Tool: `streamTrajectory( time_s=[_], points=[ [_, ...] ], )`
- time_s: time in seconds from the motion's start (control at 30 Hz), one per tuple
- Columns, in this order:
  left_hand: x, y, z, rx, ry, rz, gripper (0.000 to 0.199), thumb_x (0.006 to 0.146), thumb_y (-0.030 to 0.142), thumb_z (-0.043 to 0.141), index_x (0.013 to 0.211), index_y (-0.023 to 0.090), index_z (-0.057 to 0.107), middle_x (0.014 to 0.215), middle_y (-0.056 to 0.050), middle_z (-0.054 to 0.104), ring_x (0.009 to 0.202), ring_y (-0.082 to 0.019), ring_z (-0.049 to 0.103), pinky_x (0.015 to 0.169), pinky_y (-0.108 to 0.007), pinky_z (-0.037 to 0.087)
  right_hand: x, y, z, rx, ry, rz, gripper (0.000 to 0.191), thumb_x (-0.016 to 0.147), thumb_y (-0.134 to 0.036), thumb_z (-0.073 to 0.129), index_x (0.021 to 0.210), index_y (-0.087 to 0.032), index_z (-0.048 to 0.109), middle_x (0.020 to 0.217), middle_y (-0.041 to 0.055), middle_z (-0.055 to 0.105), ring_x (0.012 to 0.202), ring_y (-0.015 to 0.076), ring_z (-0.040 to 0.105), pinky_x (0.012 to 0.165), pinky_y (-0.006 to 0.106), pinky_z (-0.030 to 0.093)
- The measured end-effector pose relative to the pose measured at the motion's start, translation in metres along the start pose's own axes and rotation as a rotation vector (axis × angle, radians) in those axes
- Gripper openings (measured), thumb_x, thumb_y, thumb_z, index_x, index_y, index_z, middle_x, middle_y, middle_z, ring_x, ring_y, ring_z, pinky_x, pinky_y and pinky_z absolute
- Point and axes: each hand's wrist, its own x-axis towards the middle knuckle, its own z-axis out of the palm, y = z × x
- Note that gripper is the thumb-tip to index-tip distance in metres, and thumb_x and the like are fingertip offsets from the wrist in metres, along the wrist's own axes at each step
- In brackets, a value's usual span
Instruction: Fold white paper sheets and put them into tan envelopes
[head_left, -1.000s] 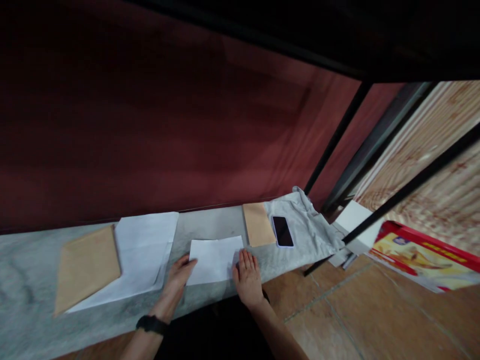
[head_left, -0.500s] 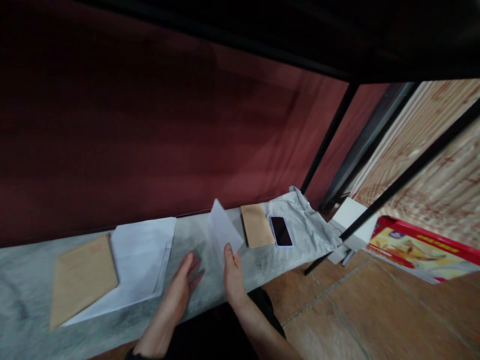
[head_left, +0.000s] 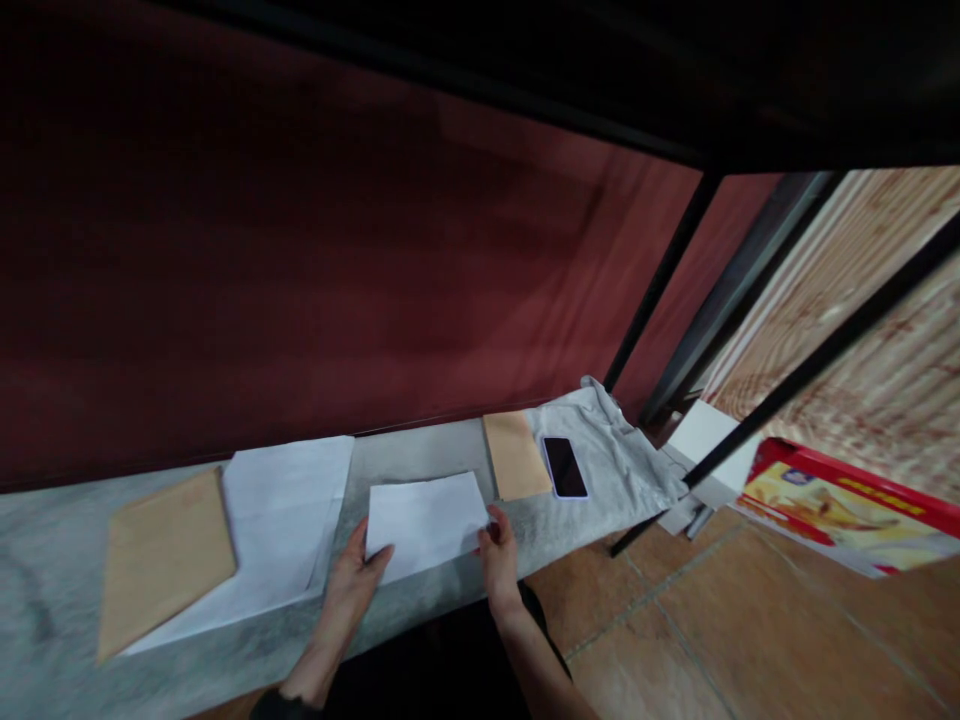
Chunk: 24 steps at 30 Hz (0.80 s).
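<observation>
Two bare hands, one phone

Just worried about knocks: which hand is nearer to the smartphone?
Right. The right hand is at the white paper's right edge, to the left of the smartphone and lower in the view; the left hand is farther left, at the paper's opposite edge.

Head-worn view, above table, facing forward, down.
</observation>
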Motion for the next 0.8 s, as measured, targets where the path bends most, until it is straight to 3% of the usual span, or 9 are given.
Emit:
streamTrajectory(
  time_s=[0.2,0.33,0.4,0.5,0.6,0.67,0.8],
  points=[
    [0.001,-0.015,0.011,0.138,-0.023,0.036,0.066,0.079,0.025,0.059,0.144,0.024,0.047,0.121,-0.007,0.071,0.111,-0.029,0.067,0.100,-0.045,0.053,-0.008,-0.005,-0.014,-0.447,-0.015,-0.307,0.051,0.090,-0.015,0.038,0.139,-0.022,0.052,0.110,0.0095,0.070,0.095,0.0244,0.068,0.083,0.037,0.055],
    [-0.003,-0.022,0.012,0.276,-0.021,0.083,0.062,0.083,0.025,0.054,0.144,0.021,0.046,0.128,-0.010,0.066,0.115,-0.029,0.065,0.103,-0.045,0.050,-0.011,-0.011,-0.023,-0.748,-0.027,-0.347,0.045,0.090,-0.012,0.040,0.129,-0.021,0.060,0.103,0.0110,0.067,0.093,0.0271,0.065,0.084,0.041,0.053],
    [-0.006,-0.021,0.010,0.364,-0.053,0.095,0.059,0.085,0.025,0.053,0.143,0.018,0.049,0.128,-0.013,0.064,0.111,-0.028,0.066,0.102,-0.044,0.051,-0.012,-0.015,-0.025,-0.826,-0.032,-0.354,0.042,0.090,-0.011,0.042,0.125,-0.021,0.062,0.108,0.0128,0.066,0.097,0.0288,0.063,0.086,0.044,0.052],
    [-0.012,-0.008,0.011,0.573,-0.032,0.130,0.054,0.087,0.022,0.051,0.140,0.017,0.053,0.139,-0.016,0.057,0.119,-0.030,0.060,0.105,-0.046,0.047,-0.010,-0.022,-0.018,-0.826,-0.074,-0.403,0.042,0.092,-0.012,0.042,0.128,-0.020,0.061,0.129,0.0148,0.061,0.113,0.0296,0.059,0.094,0.047,0.050],
    [-0.017,0.009,0.022,0.756,0.047,0.242,0.052,0.091,0.020,0.044,0.143,0.018,0.051,0.155,-0.016,0.042,0.139,-0.035,0.041,0.113,-0.055,0.034,-0.003,-0.030,0.000,-0.734,-0.160,-0.486,0.042,0.095,-0.016,0.042,0.134,-0.018,0.057,0.144,0.0140,0.052,0.131,0.0281,0.050,0.104,0.047,0.045],
    [-0.015,0.016,0.036,0.786,-0.012,0.339,0.052,0.094,0.020,0.040,0.144,0.016,0.050,0.159,-0.016,0.036,0.146,-0.035,0.032,0.116,-0.056,0.028,0.003,-0.034,0.015,-0.673,-0.231,-0.520,0.043,0.098,-0.021,0.041,0.138,-0.018,0.055,0.148,0.0129,0.050,0.138,0.0262,0.044,0.109,0.046,0.043],
    [-0.004,0.013,0.063,0.787,-0.155,0.409,0.054,0.093,0.015,0.037,0.145,0.014,0.049,0.158,-0.015,0.037,0.148,-0.032,0.030,0.119,-0.052,0.026,0.018,-0.036,0.042,-0.638,-0.370,-0.526,0.045,0.103,-0.029,0.038,0.144,-0.016,0.051,0.150,0.0108,0.050,0.142,0.0214,0.041,0.116,0.043,0.038]
  ],
)
